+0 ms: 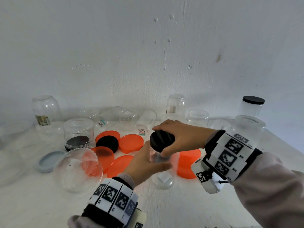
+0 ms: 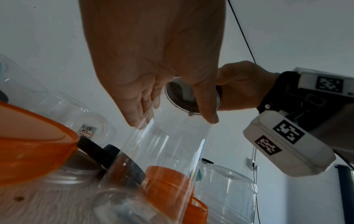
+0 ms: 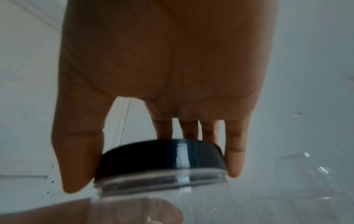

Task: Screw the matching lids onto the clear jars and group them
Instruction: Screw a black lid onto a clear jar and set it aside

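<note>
My left hand grips a small clear jar around its body, just above the table. My right hand holds the black lid from above, thumb and fingers curled round its rim as it sits on the jar's mouth. In the right wrist view the black lid sits a little tilted on the jar's threaded neck. In the left wrist view my left fingers wrap the clear jar. A capped jar with a black lid stands at the back right.
Several orange lids and a loose black lid lie mid-table, with a grey-blue lid to the left. Several clear jars stand upside down along the wall, one jar lies on its side at front left.
</note>
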